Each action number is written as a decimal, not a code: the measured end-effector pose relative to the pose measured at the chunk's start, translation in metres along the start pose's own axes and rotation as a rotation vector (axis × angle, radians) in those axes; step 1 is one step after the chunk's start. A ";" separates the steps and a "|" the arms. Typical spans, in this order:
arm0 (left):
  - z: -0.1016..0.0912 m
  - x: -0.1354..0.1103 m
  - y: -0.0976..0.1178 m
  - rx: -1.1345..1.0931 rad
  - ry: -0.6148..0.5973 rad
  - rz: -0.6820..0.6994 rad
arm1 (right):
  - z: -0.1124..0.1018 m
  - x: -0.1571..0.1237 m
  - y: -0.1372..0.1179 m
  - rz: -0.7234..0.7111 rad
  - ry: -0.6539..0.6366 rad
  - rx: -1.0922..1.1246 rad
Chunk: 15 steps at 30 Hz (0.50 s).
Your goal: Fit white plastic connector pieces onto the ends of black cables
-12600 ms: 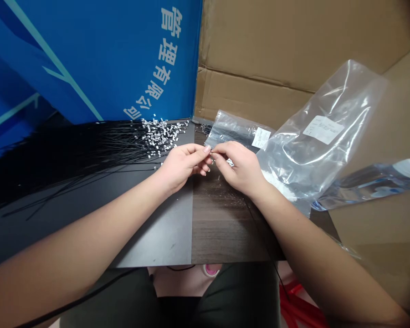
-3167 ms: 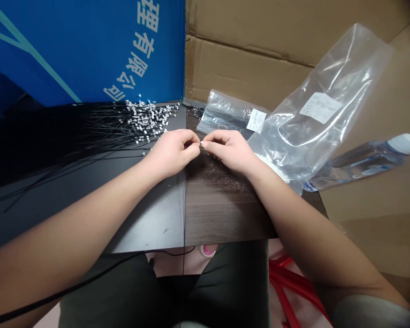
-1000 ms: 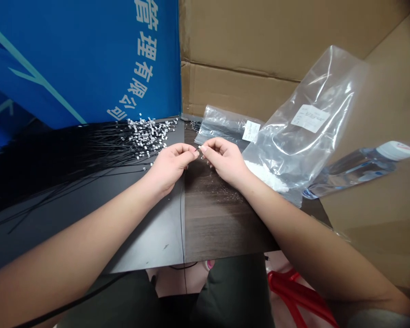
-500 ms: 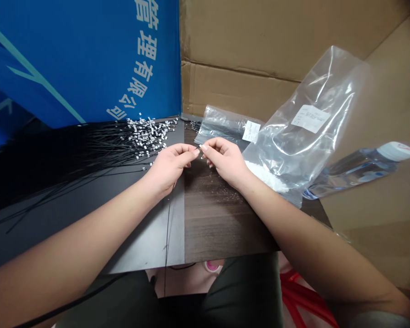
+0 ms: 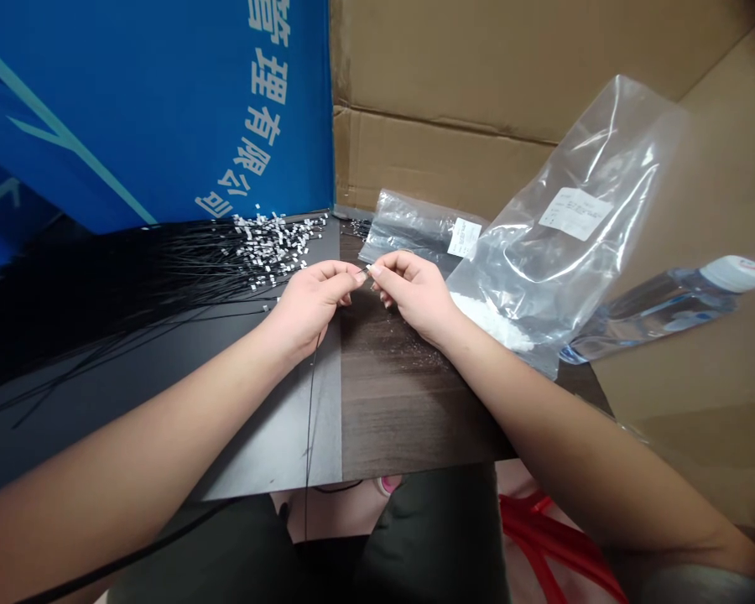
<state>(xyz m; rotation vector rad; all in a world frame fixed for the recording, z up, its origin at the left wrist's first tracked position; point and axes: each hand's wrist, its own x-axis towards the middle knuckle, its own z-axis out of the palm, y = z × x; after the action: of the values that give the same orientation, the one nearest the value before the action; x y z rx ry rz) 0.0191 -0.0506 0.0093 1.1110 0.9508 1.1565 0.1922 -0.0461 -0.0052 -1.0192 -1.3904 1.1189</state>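
Note:
My left hand [image 5: 311,300] and my right hand [image 5: 412,292] meet fingertip to fingertip over the middle of the dark table [image 5: 390,411]. The left fingers pinch a thin black cable [image 5: 309,403] that hangs down past the table's front edge. The right fingers pinch a tiny white connector [image 5: 369,269] at the cable's end. A large spread of black cables with white connectors [image 5: 270,243] lies to the left of my hands.
A big clear plastic bag [image 5: 572,226] with small white parts leans at the right, a smaller bag [image 5: 415,231] lies behind my hands. A water bottle [image 5: 667,306] lies at far right. A blue printed panel [image 5: 164,109] and cardboard walls [image 5: 478,84] close the back.
Over the last second the hanging black cable has swung a little to the left below my left hand. Both hands stay pinched together at the same spot.

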 end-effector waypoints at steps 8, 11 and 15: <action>0.002 -0.001 0.002 -0.006 0.023 0.002 | 0.000 -0.002 -0.005 -0.005 -0.010 -0.018; 0.001 -0.001 0.002 0.003 0.017 0.000 | -0.001 -0.002 -0.004 -0.010 -0.028 -0.032; 0.000 -0.001 0.003 0.035 -0.002 0.007 | -0.004 -0.001 -0.005 -0.064 -0.054 -0.110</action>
<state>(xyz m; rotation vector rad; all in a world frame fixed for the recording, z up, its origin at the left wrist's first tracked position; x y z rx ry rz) 0.0187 -0.0511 0.0122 1.1438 0.9693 1.1481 0.1958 -0.0483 -0.0003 -1.0220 -1.5317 1.0388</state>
